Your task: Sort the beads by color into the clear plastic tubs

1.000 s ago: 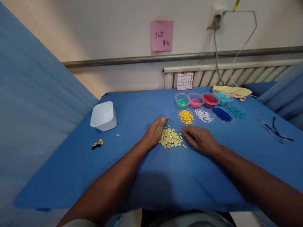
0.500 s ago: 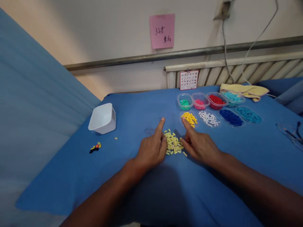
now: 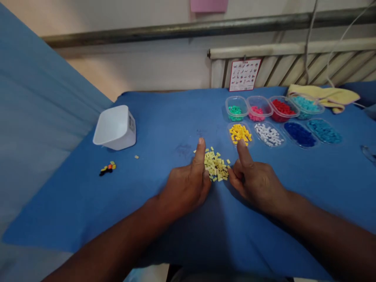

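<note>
Pile: pale yellow pieces (image 3: pixel 216 166) lie loose on the blue cloth (image 3: pixel 167 113), between the two hands.
Left hand (image 3: pixel 188 182): at the pile's left edge, half curled, one digit pointing up; its inner side is hidden, so I cannot tell whether it has hold of a piece.
Right hand (image 3: pixel 260 180): at the pile's right edge, fingers bent, one digit raised; I cannot tell whether anything is in it.
Back tubs: green pieces (image 3: pixel 235 112), pink pieces (image 3: pixel 256 113), red pieces (image 3: pixel 282 107) and light blue pieces (image 3: pixel 305 104), left to right.
Front tubs: yellow pieces (image 3: pixel 239 133), white pieces (image 3: pixel 268 135), dark blue pieces (image 3: pixel 300 134), teal pieces (image 3: pixel 324 131).
White box (image 3: pixel 125 137): upright, far left.
Small cluster (image 3: pixel 108 168): black, yellow and orange bits, below the box.
Lone piece (image 3: pixel 136 156): between box and left hand.
Towel (image 3: pixel 331 94): behind the light blue pieces.
</note>
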Demonstrator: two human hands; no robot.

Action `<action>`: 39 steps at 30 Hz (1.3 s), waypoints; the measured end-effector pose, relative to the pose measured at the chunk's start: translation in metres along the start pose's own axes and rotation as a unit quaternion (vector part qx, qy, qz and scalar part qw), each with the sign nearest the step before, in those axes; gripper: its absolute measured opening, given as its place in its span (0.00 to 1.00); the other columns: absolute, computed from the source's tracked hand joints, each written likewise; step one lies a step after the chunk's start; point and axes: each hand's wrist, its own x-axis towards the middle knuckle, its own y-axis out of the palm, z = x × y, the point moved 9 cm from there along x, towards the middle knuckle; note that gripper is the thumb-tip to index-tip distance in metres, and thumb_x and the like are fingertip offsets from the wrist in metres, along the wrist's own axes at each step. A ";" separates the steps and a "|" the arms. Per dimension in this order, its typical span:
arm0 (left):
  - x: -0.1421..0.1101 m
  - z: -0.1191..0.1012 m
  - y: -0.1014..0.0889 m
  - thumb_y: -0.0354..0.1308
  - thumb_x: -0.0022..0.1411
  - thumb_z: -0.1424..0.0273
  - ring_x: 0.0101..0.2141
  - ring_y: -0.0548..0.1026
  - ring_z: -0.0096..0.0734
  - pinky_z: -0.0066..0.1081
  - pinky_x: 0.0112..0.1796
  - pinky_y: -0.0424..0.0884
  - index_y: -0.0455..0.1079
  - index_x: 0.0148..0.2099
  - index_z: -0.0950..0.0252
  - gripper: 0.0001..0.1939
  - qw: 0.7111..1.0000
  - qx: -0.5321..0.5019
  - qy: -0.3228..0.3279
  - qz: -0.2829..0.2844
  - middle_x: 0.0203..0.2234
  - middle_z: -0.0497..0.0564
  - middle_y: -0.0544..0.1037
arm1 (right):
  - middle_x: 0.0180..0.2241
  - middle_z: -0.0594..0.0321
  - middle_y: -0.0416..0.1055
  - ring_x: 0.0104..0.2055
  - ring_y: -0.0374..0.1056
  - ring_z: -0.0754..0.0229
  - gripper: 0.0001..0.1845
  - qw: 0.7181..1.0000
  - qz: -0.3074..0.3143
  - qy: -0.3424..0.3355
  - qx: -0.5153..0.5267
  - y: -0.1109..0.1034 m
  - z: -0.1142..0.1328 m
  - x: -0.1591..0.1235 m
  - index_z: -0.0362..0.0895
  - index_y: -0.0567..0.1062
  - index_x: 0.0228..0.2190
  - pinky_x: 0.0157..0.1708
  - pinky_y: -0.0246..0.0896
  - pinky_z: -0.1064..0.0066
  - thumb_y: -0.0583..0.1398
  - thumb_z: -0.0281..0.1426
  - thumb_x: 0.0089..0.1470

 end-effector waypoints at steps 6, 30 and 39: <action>0.002 0.001 0.006 0.42 0.80 0.69 0.27 0.77 0.38 0.36 0.30 0.69 0.13 0.80 0.73 0.44 0.999 0.019 -0.023 0.025 0.35 0.51 0.80 | 0.24 0.70 0.75 0.20 0.68 0.57 0.54 0.999 0.014 0.035 -0.020 0.008 -0.008 0.004 0.37 0.24 0.79 0.21 0.53 0.67 0.57 0.28 0.72; 0.000 -0.007 0.000 0.46 0.82 0.70 0.26 0.75 0.36 0.35 0.29 0.66 0.12 0.80 0.72 0.46 1.000 -0.004 0.013 0.009 0.34 0.51 0.81 | 0.27 0.68 0.77 0.22 0.68 0.56 0.53 0.999 0.031 0.019 -0.001 0.006 -0.005 -0.001 0.35 0.27 0.80 0.24 0.58 0.65 0.57 0.26 0.72; -0.004 0.001 0.008 0.45 0.82 0.69 0.27 0.77 0.39 0.37 0.30 0.71 0.14 0.81 0.73 0.45 1.000 -0.008 0.002 0.027 0.35 0.52 0.81 | 0.27 0.70 0.76 0.22 0.68 0.57 0.50 1.000 0.024 0.012 -0.001 0.008 -0.005 -0.002 0.36 0.29 0.80 0.25 0.58 0.65 0.55 0.26 0.73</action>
